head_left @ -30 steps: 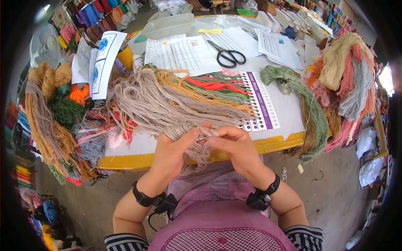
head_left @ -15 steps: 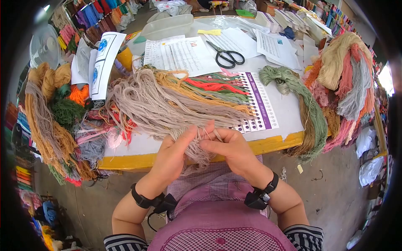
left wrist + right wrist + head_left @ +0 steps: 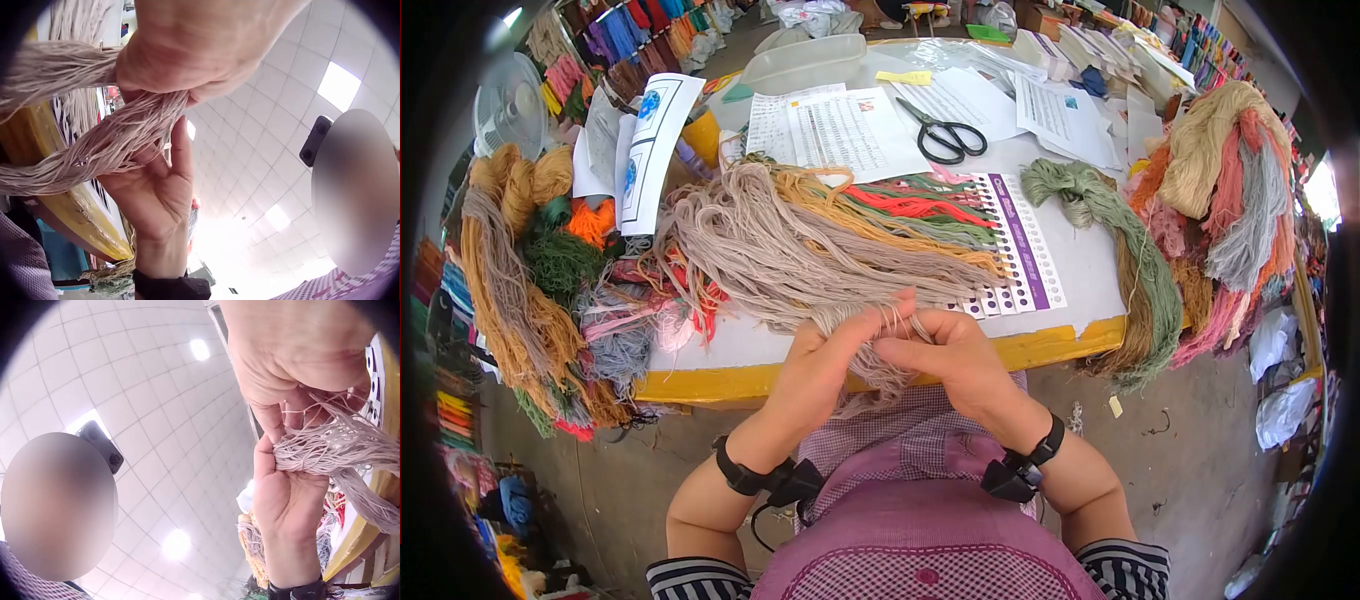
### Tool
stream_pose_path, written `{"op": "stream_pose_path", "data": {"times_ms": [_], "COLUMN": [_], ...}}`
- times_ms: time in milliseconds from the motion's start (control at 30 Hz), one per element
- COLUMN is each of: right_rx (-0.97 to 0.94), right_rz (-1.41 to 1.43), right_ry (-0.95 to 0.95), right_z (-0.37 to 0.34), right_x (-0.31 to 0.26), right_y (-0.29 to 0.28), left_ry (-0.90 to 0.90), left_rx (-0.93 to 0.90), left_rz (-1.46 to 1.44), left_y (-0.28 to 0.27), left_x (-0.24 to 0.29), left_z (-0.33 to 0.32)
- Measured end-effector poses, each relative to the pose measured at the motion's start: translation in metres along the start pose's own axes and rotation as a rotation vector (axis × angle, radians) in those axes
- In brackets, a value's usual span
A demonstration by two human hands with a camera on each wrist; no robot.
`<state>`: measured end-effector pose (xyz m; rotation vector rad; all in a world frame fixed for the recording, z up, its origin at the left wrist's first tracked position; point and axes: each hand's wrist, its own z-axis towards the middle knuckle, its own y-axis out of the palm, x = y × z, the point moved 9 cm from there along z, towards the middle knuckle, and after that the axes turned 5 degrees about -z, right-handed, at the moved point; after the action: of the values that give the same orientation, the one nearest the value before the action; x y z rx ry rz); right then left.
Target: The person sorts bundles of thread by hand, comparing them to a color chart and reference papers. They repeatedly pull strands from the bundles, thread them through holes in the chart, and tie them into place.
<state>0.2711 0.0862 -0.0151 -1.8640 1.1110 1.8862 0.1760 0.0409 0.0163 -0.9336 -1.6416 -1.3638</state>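
Note:
A bundle of grey-beige thread [image 3: 878,372] hangs at the table's front edge between the two hands. My left hand [image 3: 808,362] grips it, and in the right wrist view the gathered bundle [image 3: 337,449] lies across that palm under the thumb. My right hand [image 3: 968,362] pinches thin strands drawn from the bundle, its thumb and forefinger close to the left fingers. Fine strands stretch between the fingertips. Seen from the left wrist, the bundle [image 3: 115,140] falls in two thick tails, and the back of the left hand covers its gathered end.
Behind the hands lie more grey-beige threads [image 3: 740,235], beside ochre, red and green ones running to a punched card [image 3: 1025,245]. Black-handled scissors [image 3: 945,138] rest near printed sheets [image 3: 855,130]. A green skein [image 3: 1135,270] drapes over the right edge; mixed skeins [image 3: 515,270] hang left.
The fingertips were bunched together on the strands; now the left fingers reach up with strands stretched across them. The right hand has shifted slightly left and down.

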Motion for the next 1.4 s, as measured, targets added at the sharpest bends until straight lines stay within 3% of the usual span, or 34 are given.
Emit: {"op": "stream_pose_path", "data": {"times_ms": [167,600,667,700,767,800,833,867,900,933,1033,1167,1233,1267,1300,1333,1367,1400], "right_rx": [0.013,0.043,0.038,0.043,-0.275,-0.3,-0.206,-0.112,0.173,0.284,0.461,0.694,0.941,1.143,1.331,1.336,1.544,1.746], "right_rz": [0.046,0.082,0.283,0.277,0.93,0.856,0.593,0.328,-0.245,-0.532,-0.592,-0.575,-0.553,-0.819,-1.094,-1.095,-1.353,-1.615], "right_ry": [0.003,-0.031,-0.07,-0.069,0.118,0.108,0.135,0.165,0.186,0.206,0.183,0.149,0.169,0.131,0.083,0.088,0.05,0.003], "right_z": [-0.001,-0.003,-0.003,-0.007,-0.027,-0.038,-0.05,-0.065,-0.083,-0.099,-0.15,-0.222,-0.265,-0.292,-0.317,-0.332,-0.358,-0.375], "right_x": [0.001,0.0,-0.007,-0.009,-0.013,-0.021,-0.023,-0.028,-0.037,-0.045,-0.068,-0.095,-0.104,-0.118,-0.133,-0.132,-0.146,-0.159], "right_y": [-0.001,-0.005,-0.003,-0.01,-0.004,-0.018,-0.045,-0.073,-0.114,-0.153,-0.259,-0.362,-0.412,-0.437,-0.451,-0.461,-0.46,-0.447], "left_ry": [0.09,0.003,0.002,-0.01,0.043,0.109,0.072,0.103,0.206,0.252,0.345,0.505,0.423,0.471,0.5,0.495,0.462,0.421], "left_rx": [-0.034,0.073,0.12,0.15,0.125,0.074,-0.01,-0.095,0.053,0.12,0.235,0.777,0.315,0.9,1.482,1.478,1.511,1.507], "left_rz": [0.062,-0.076,-0.111,-0.29,-0.627,-0.79,-0.981,-0.965,-0.885,-0.836,-0.67,-0.39,-0.26,-0.092,0.102,0.103,0.511,0.92], "left_y": [-0.001,-0.009,-0.018,-0.033,-0.073,-0.104,-0.123,-0.145,-0.187,-0.234,-0.344,-0.468,-0.524,-0.512,-0.461,-0.49,-0.523,-0.511], "left_x": [0.005,0.0,0.002,0.004,0.019,0.034,0.051,0.073,0.087,0.094,0.109,0.123,0.138,0.14,0.142,0.142,0.162,0.179], "left_z": [0.001,0.0,0.0,-0.002,-0.008,-0.015,-0.028,-0.045,-0.066,-0.087,-0.153,-0.252,-0.272,-0.287,-0.315,-0.332,-0.365,-0.365]}}
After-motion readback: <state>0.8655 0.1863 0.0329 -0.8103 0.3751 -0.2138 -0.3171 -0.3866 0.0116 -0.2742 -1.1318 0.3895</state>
